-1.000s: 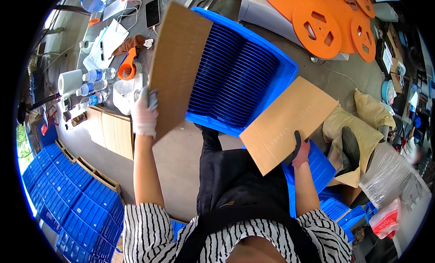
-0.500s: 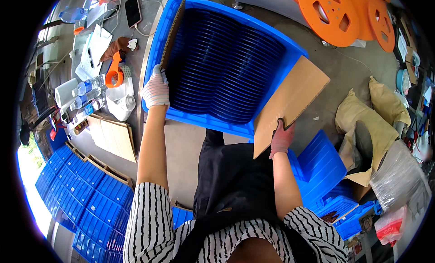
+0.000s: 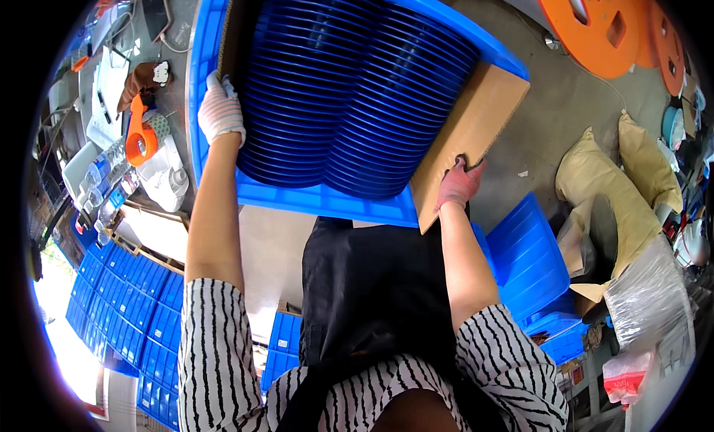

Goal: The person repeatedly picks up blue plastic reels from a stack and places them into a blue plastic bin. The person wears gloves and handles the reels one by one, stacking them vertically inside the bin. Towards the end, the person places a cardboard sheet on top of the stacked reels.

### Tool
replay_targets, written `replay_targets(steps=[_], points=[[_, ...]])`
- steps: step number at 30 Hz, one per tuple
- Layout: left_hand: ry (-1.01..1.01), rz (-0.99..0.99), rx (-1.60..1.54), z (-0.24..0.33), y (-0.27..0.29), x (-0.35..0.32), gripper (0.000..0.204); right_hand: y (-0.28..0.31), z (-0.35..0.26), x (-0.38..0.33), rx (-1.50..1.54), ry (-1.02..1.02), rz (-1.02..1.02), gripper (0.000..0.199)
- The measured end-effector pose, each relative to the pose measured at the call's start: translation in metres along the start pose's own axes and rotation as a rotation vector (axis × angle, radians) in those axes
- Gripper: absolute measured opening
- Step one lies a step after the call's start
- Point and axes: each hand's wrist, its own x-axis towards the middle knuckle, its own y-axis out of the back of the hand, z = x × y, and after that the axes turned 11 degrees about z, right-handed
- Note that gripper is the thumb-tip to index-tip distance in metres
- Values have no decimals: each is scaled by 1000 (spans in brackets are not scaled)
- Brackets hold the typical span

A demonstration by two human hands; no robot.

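Far left of the fingers: cluttered desk point(image 3: 111, 82) with an orange tape dispenser point(image 3: 140, 138) and small clear plastic bottles point(image 3: 97, 190). Left hand point(image 3: 220, 112), white-gloved, fingers curled over the top edge of a thin brown cardboard sheet point(image 3: 232, 23) standing inside the left wall of the big blue plastic crate point(image 3: 327, 201). Between the two hands: two rows of dark-blue round plastic discs point(image 3: 349, 97), packed on edge, filling the crate. Right hand point(image 3: 460, 185), pink-gloved, fingers pinched on the near corner of a second flat brown cardboard panel point(image 3: 467, 127) leaning at the crate's right end. Cardboard likely light, fairly stiff yet bendable, easily creased; best gripped at the edges. Beyond the right fingers: concrete floor point(image 3: 565, 112), tan sacks point(image 3: 617, 179), orange reels point(image 3: 602, 26).
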Motion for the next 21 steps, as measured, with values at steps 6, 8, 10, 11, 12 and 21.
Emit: replay_targets(steps=[6, 8, 10, 11, 12, 21], points=[[11, -26, 11, -5, -30, 18, 33, -64, 2, 15, -90, -38, -23, 55], [-16, -18, 11, -8, -50, 26, 33, -70, -27, 16, -175, -156, -91, 53], [-2, -6, -71, -16, -81, 35, 36, -83, -38, 19, -181, -200, -135, 55], [-61, 40, -93, -32, -103, 43, 38, -89, -39, 20, -183, -219, -158, 55], [-118, 87, -114, -52, -125, 50, 40, -94, -37, 20, -179, -214, -177, 58], [-228, -39, -573, -43, -30, -4, 39, -93, 40, 87, -119, 295, -477, 64]])
